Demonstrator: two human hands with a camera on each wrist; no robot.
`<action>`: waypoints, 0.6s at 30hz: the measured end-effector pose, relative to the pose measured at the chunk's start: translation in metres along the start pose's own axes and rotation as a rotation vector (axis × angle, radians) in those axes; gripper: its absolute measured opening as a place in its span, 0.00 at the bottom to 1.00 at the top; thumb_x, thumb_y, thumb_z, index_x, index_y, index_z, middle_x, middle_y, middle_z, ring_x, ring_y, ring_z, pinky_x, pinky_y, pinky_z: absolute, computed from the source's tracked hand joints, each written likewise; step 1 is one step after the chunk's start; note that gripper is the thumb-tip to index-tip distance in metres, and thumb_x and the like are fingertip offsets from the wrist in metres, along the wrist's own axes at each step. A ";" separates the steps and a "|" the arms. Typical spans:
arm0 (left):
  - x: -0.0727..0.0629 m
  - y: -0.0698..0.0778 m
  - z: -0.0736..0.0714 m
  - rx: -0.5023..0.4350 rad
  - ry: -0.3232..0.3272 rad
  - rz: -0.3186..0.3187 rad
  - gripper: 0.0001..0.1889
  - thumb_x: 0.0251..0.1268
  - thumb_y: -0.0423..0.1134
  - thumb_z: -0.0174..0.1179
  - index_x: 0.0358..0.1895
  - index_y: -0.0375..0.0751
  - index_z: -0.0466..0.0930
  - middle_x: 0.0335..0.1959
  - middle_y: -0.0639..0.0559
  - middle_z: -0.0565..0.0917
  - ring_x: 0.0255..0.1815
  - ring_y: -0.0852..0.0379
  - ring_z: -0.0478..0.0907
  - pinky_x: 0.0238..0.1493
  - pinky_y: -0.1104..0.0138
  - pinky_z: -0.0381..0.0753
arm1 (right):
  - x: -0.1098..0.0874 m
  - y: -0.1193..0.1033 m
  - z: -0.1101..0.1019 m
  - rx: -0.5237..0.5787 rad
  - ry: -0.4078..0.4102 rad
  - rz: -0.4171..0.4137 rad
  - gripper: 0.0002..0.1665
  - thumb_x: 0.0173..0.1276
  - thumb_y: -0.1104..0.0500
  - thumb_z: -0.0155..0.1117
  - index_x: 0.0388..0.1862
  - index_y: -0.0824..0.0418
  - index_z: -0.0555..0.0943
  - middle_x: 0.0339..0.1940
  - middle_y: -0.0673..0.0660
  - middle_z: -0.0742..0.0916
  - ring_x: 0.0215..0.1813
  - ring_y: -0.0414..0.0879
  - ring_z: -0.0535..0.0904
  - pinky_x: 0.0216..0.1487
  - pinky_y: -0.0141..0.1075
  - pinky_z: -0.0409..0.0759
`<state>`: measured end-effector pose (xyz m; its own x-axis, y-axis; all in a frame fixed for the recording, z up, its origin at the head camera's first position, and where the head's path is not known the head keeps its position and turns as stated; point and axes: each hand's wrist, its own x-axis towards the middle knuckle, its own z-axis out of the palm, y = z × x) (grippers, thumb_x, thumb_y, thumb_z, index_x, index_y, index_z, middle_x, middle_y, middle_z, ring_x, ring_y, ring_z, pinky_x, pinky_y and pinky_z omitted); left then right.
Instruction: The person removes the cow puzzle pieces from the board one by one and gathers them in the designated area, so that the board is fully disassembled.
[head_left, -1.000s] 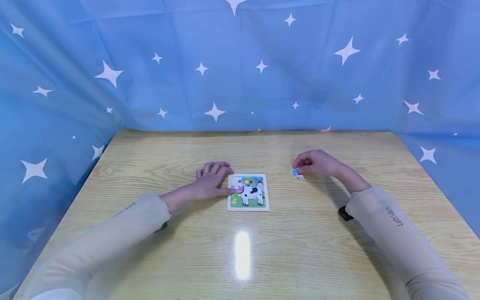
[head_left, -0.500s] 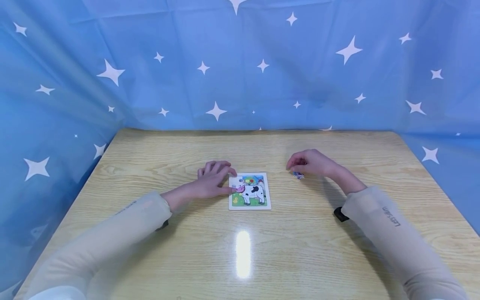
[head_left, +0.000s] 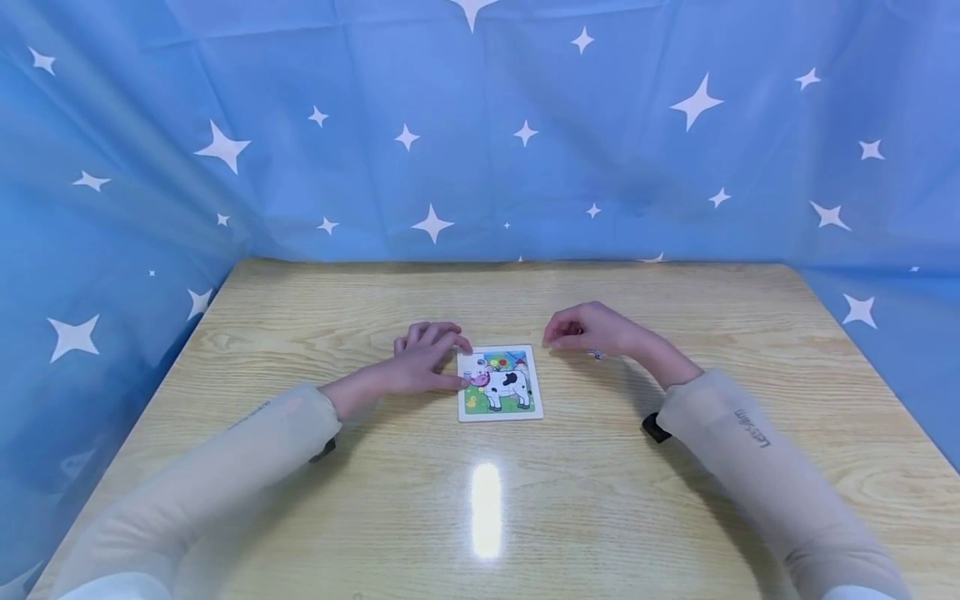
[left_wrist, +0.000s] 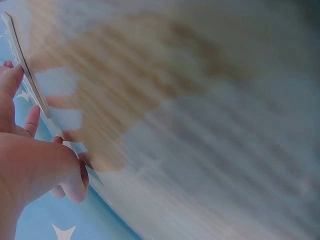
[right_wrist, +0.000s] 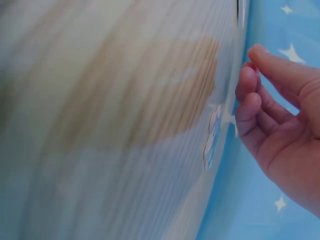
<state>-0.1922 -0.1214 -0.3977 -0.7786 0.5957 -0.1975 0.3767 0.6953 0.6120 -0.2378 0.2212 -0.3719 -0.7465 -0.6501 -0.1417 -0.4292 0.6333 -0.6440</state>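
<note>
A small square cow puzzle (head_left: 510, 385) with a pale frame lies flat on the table. My left hand (head_left: 420, 365) rests at its left side, fingers spread. In the head view, the thumb reaches the board's left edge and the index finger touches the upper left corner. The left wrist view shows the board (left_wrist: 30, 72) almost edge-on beside the fingers. My right hand (head_left: 592, 327) is just right of the puzzle, thumb and fingertips drawn together. Whether something thin sits between them is hidden. Small loose puzzle pieces (head_left: 595, 354) lie below that hand; the right wrist view shows pieces (right_wrist: 210, 137) too.
The wood-grain table (head_left: 360, 500) carries a bright light reflection in front of the puzzle. A blue curtain (head_left: 360, 183) with white stars hangs behind the table and along both sides.
My right hand has moved left from the loose pieces toward the puzzle, leaving at least one piece on the table. My left hand stays at the puzzle's left side.
</note>
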 end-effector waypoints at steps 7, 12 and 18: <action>-0.001 0.000 0.003 -0.026 -0.005 0.009 0.28 0.77 0.50 0.67 0.74 0.47 0.71 0.89 0.36 0.53 0.86 0.25 0.38 0.76 0.29 0.44 | 0.007 -0.008 0.007 0.046 -0.034 -0.015 0.05 0.81 0.66 0.70 0.50 0.65 0.89 0.41 0.53 0.90 0.42 0.47 0.80 0.49 0.43 0.80; 0.002 -0.002 0.003 -0.013 0.004 0.007 0.28 0.77 0.50 0.67 0.74 0.47 0.71 0.89 0.37 0.53 0.86 0.26 0.38 0.76 0.29 0.45 | 0.013 -0.014 0.010 0.039 -0.039 -0.040 0.05 0.80 0.66 0.70 0.50 0.65 0.89 0.41 0.53 0.90 0.42 0.47 0.80 0.50 0.44 0.80; 0.000 0.000 0.001 -0.007 0.012 -0.006 0.27 0.78 0.50 0.68 0.73 0.47 0.72 0.89 0.37 0.54 0.85 0.26 0.40 0.75 0.29 0.46 | 0.019 -0.019 0.013 0.034 -0.056 -0.051 0.05 0.79 0.67 0.70 0.50 0.66 0.89 0.39 0.54 0.89 0.42 0.47 0.81 0.50 0.42 0.80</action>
<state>-0.1919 -0.1208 -0.3988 -0.7864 0.5870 -0.1922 0.3687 0.6957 0.6164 -0.2367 0.1914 -0.3717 -0.6938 -0.7045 -0.1492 -0.4481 0.5846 -0.6764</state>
